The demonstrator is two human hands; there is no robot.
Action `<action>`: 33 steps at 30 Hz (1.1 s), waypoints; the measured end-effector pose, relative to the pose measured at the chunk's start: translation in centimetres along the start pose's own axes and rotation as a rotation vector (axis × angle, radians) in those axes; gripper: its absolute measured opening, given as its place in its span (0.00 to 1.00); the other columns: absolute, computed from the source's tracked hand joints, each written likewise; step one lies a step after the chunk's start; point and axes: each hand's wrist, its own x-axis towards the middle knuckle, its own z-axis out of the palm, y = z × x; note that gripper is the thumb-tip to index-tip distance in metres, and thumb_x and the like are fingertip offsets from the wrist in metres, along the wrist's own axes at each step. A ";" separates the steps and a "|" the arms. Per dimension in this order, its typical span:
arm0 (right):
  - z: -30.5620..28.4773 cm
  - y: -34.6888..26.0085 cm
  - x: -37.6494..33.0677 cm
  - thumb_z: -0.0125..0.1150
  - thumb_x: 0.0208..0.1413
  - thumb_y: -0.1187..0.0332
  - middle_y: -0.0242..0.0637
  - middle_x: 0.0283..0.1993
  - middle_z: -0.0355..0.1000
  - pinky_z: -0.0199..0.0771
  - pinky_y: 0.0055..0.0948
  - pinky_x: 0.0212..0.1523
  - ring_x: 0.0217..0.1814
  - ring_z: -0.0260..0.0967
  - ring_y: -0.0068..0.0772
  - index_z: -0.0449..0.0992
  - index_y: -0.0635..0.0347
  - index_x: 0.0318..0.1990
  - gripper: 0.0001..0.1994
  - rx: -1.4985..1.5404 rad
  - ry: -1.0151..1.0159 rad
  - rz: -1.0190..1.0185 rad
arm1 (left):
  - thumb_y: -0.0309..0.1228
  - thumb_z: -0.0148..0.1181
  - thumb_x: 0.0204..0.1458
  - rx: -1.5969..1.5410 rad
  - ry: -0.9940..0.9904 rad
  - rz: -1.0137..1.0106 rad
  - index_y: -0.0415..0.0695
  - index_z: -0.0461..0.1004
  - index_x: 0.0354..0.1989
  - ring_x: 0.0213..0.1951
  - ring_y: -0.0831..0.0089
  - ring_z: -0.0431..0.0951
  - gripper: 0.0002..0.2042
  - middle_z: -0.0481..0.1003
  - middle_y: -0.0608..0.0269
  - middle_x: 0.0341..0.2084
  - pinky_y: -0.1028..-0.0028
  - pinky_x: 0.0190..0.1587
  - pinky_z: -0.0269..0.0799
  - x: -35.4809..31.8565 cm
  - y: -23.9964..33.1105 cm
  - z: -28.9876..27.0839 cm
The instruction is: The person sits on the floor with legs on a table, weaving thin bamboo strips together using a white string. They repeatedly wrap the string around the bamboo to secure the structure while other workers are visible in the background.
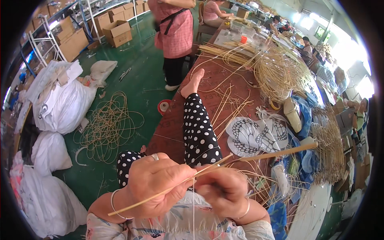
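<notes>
My left hand (154, 182) and right hand (222, 190) pinch a thin cane (168, 190) at 6 o'clock, fists touching. A thicker rod (280, 152) points to 3. My leg (198, 128) lies on the table (224, 76) toward 12, reeds (276, 72) beyond.

Both forearms come up from below and meet in front of the chest. The left hand (154, 182) is curled into a loose fist, knuckles up, a ring on one finger and a thin bangle at the wrist. The right hand (222, 190) sits just beside it, fingers bent inward and pinched, a bangle on that wrist too. One leg lies stretched out along the desk, foot bare.
</notes>
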 end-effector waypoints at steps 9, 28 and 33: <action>1.3 -0.7 0.1 0.59 0.39 0.83 0.37 0.22 0.68 0.66 0.27 0.22 0.21 0.66 0.36 0.70 0.65 0.30 0.08 0.118 -0.069 -0.092 | 0.21 0.59 0.39 0.061 -0.004 -0.030 0.37 0.71 0.31 0.15 0.70 0.69 0.09 0.71 0.62 0.16 0.76 0.18 0.61 -1.0 0.6 -0.3; -0.9 2.6 3.3 0.61 0.41 0.76 0.41 0.28 0.71 0.64 0.24 0.27 0.27 0.67 0.28 0.72 0.71 0.32 0.10 0.636 -0.384 0.036 | 0.22 0.55 0.45 -0.657 -0.254 -0.339 0.40 0.70 0.33 0.21 0.72 0.74 0.06 0.74 0.61 0.20 0.76 0.24 0.68 -1.3 -0.1 -0.8; -0.2 3.0 3.4 0.60 0.42 0.77 0.39 0.26 0.69 0.63 0.25 0.25 0.25 0.65 0.31 0.71 0.67 0.25 0.04 0.609 -0.413 0.016 | 0.22 0.56 0.45 -0.645 -0.215 -0.328 0.40 0.71 0.33 0.20 0.71 0.73 0.07 0.73 0.61 0.19 0.75 0.24 0.67 -1.8 -0.1 -0.4</action>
